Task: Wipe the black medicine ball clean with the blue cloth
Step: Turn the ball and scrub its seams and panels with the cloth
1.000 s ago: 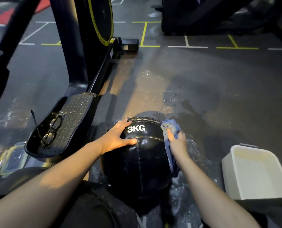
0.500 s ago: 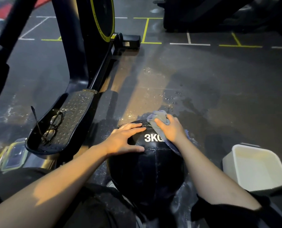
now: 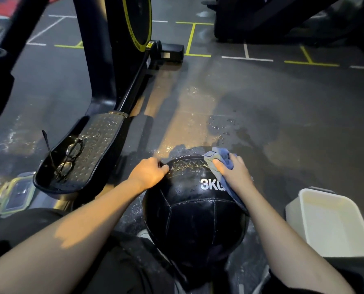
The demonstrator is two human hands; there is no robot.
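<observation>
- The clear lidded container (image 3: 15, 195) lies at the far left on the wet floor (image 3: 261, 115), well away from the work; it faces little risk beyond stray drips.
- The glasses (image 3: 69, 159) rest in the black footplate (image 3: 87, 149) of the exercise machine (image 3: 117, 60), near the ball's left side. If the ball rolls left it may knock the footplate and shake them out.
- The left hand (image 3: 148, 174) sits on the upper left of the black medicine ball (image 3: 193, 217), fingers curled against the stitched seam (image 3: 187, 166), seemingly bracing it. I cannot tell whether it truly grips the lacing or only presses. A weak brace lets the round ball turn under the wiping push.
- The ball stands on the floor right in front of the person, between the forearms, its surface glistening and speckled. Wet leather is likely slippery, so either hand may slide off.
- The right hand (image 3: 233, 174) holds the blue cloth (image 3: 220, 159), fingers closed round a bunched wad pressed to the ball's upper right, beside the "3KG" mark. Bunched so tightly, little cloth meets the surface, and the seam stitches may snag it or keep their dirt.
- The cloth's tail hangs down the right side; it could drag on the dirty wet floor and smear grime back.
- The white tub (image 3: 317, 223) stands near the right elbow; a wide backstroke could bump it.
</observation>
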